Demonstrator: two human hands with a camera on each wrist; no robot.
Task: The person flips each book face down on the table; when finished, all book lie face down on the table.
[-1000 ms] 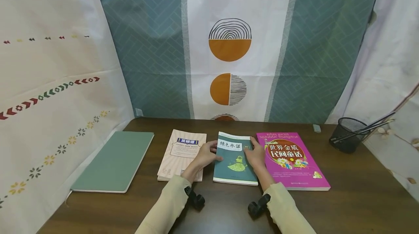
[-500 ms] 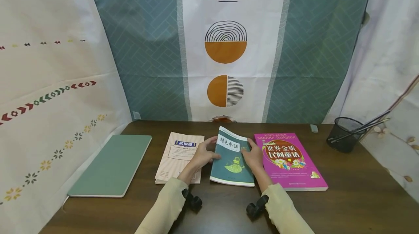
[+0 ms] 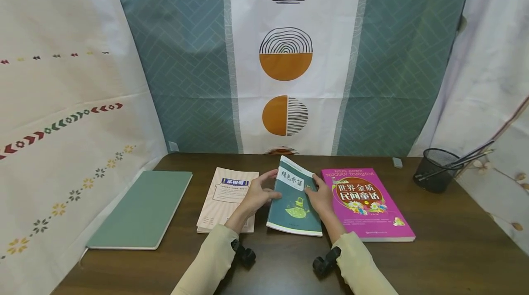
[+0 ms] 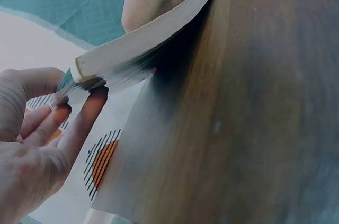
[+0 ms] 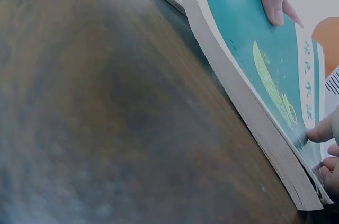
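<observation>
A teal paperback book (image 3: 294,198) with a white title panel and a yellow-green dress drawing is held between both hands near the middle of the table. My left hand (image 3: 259,194) grips its left edge, the thumb on the cover and fingers reaching underneath in the left wrist view. On the opposite edge, my right hand (image 3: 320,196) pinches the book with its thumb on the cover. The far end is raised off the table while the near edge stays low. Its page block (image 4: 143,36) curves in the left wrist view, with a dark gap below.
Beige booklets (image 3: 223,198) lie left of the teal book, and a thick magenta book (image 3: 368,208) lies to its right. A green hardcover notebook (image 3: 142,210) is at far left. A black mesh pen cup (image 3: 434,173) stands at the right edge of the wooden table (image 3: 285,267).
The teal book's far end has risen and the book has turned slightly, its top swinging left of its earlier line. Both hands have kept their hold on it.
</observation>
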